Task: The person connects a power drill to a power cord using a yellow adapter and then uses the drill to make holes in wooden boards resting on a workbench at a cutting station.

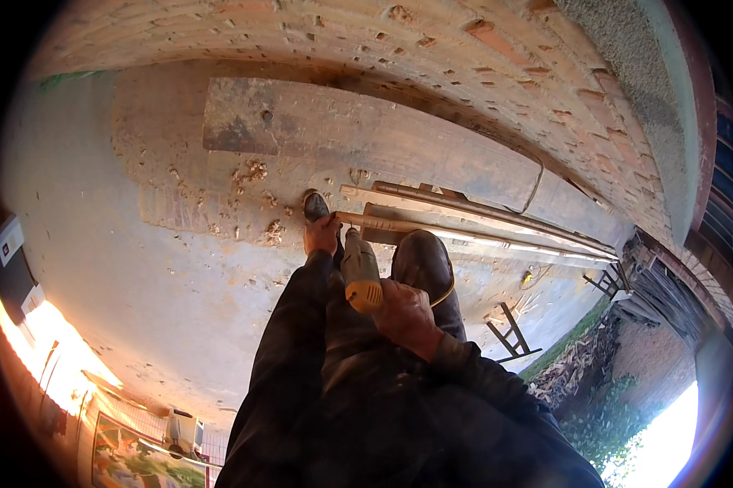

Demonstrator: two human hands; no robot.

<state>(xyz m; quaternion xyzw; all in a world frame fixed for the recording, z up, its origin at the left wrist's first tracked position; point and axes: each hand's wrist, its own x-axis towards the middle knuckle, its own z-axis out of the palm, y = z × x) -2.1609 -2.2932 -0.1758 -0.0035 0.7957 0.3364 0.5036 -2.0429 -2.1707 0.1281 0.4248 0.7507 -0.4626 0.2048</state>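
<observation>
My right hand (pixel 407 315) is wrapped round the handle of a power drill (pixel 362 272) with a yellowish rear end. The drill's front points away from me, close to the near end of a long wooden strip (pixel 407 225). At that end my left hand (pixel 322 235) is closed on the wood, its fingertips partly hidden. The strip runs off to the right, past my bent knee (pixel 422 259). Whether the bit touches the wood, I cannot tell. A shoe (pixel 314 205) shows just beyond my left hand.
More long wooden strips (pixel 480 213) lie beyond it. A wide board (pixel 318 122) lies along the rough brick wall (pixel 497 65). Wood shavings (pixel 257 171) litter the concrete floor (pixel 187 301). To the right stand a small wooden frame (pixel 513 335) and a yellow object (pixel 527 277).
</observation>
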